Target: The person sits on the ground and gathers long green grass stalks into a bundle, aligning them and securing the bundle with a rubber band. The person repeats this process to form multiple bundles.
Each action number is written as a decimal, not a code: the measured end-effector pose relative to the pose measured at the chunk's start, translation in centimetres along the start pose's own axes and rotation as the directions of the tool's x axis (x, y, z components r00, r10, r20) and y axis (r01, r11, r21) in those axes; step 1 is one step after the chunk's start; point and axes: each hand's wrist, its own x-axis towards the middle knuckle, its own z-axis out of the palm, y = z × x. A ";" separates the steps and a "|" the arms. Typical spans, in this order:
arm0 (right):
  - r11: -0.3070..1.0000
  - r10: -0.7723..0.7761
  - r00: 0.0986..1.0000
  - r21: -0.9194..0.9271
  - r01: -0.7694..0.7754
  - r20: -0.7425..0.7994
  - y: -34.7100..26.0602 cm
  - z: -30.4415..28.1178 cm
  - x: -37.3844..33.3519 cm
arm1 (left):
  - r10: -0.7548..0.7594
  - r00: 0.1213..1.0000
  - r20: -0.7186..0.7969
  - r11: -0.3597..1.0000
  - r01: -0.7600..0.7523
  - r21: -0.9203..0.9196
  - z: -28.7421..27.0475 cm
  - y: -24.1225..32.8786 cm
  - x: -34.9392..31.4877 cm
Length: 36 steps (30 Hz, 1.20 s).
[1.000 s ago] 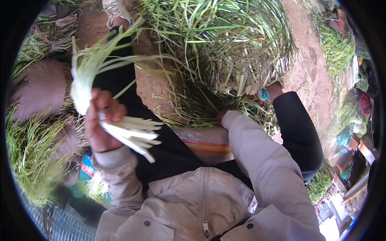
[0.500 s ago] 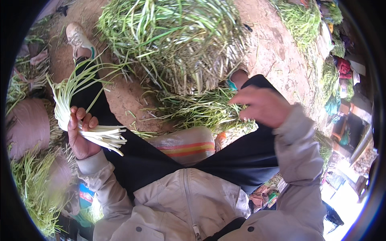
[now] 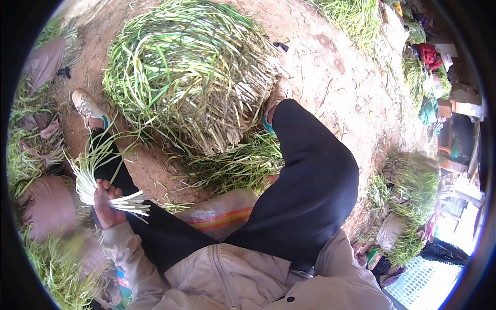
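Note:
My left hand (image 3: 106, 202) is closed around a bunch of green onions (image 3: 92, 173), their white ends sticking out to the right and the green leaves fanning up to the left. It sits beside my left leg in dark trousers (image 3: 155, 227). My right hand is out of sight behind my raised right knee (image 3: 315, 175). A big heap of green onions (image 3: 191, 72) lies on the dirt between my feet, white ends facing me.
I sit on a striped woven sack (image 3: 222, 214) on bare reddish earth (image 3: 336, 67). More onion piles lie at the left (image 3: 26, 155) and right (image 3: 408, 186). Brown sacks (image 3: 44, 204) sit at the left. A white crate (image 3: 429, 281) is at lower right.
My right hand, which was raised over my right knee, has dropped out of view. The view has swung, so the heap now sits further left. My left hand still holds the bunch.

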 end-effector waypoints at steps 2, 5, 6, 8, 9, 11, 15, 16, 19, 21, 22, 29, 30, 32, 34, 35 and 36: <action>1.000 0.019 1.000 -0.014 -0.019 0.006 -1.6 0.0 0.9 | -0.013 1.000 -0.014 0.999 0.013 0.043 0.0 -0.2 0.3; 0.999 0.028 0.999 -0.024 -0.027 0.016 -2.3 -0.3 1.3 | -0.019 0.999 -0.050 0.996 0.023 0.085 0.3 -0.5 0.9; 0.999 0.030 0.999 -0.027 -0.029 0.018 -2.3 0.0 1.5 | -0.018 0.998 -0.064 0.995 0.024 0.093 0.5 -0.7 1.1; 0.999 0.026 1.000 -0.038 -0.025 0.016 -2.3 0.8 2.3 | -0.015 0.997 -0.080 0.994 0.023 0.106 0.8 -1.0 1.4; 0.999 0.018 1.000 -0.042 -0.018 0.013 -2.2 1.3 2.8 | -0.014 0.996 -0.088 0.993 0.024 0.115 1.0 -1.1 1.4; 0.999 0.001 1.000 -0.037 -0.001 -0.002 -1.5 2.3 3.2 | -0.014 0.994 -0.105 0.990 0.028 0.139 1.3 -1.2 1.2; 0.992 0.023 0.993 -0.120 -0.037 -0.112 5.2 2.4 1.0 | -0.010 0.991 -0.133 0.982 0.034 0.186 1.9 -1.4 1.5; 0.979 0.075 0.989 -0.177 -0.097 -0.129 8.2 1.8 -0.2 | -0.014 0.988 -0.152 0.981 0.043 0.188 2.0 -1.4 1.6; 0.901 0.276 0.959 -0.332 -0.280 -0.059 15.4 0.3 -2.8 | -0.027 0.984 -0.177 0.977 0.063 0.203 2.2 -1.8 2.4; 0.869 0.342 0.940 -0.385 -0.312 0.011 17.4 -0.6 -2.2 | -0.026 0.986 -0.167 0.975 0.061 0.214 2.3 -2.1 2.7; 0.885 0.303 0.953 -0.375 -0.278 0.008 17.9 -1.1 -1.5 | -0.041 0.988 -0.151 0.979 0.070 0.193 2.4 -2.1 2.8; 0.990 -0.089 0.982 -0.095 0.106 0.167 20.3 -5.6 -1.3 | -0.082 0.995 -0.062 0.995 0.085 0.044 3.1 -3.0 2.2; 0.983 -0.120 0.972 0.164 0.087 0.202 20.6 -6.6 -1.2 | -0.101 0.992 -0.072 0.995 0.102 0.000 3.1 -3.2 2.1; 0.887 -0.233 0.950 0.446 0.121 0.206 19.6 -7.8 -1.6 | -0.128 0.991 -0.051 0.990 0.124 -0.072 3.2 -3.5 1.7; 0.905 -0.309 0.941 0.346 0.247 0.137 18.1 -11.9 -3.8 | -0.133 0.991 0.013 0.984 0.134 -0.118 3.2 -3.6 1.3; 0.918 -0.363 0.928 0.204 0.340 0.084 16.4 -14.2 -5.1 | -0.131 0.991 -0.010 0.983 0.128 -0.132 3.3 -3.6 0.9; 0.933 -0.357 0.933 0.069 0.353 0.052 13.9 -15.9 -6.3 | -0.120 0.993 -0.008 0.986 0.119 -0.121 3.4 -3.6 0.6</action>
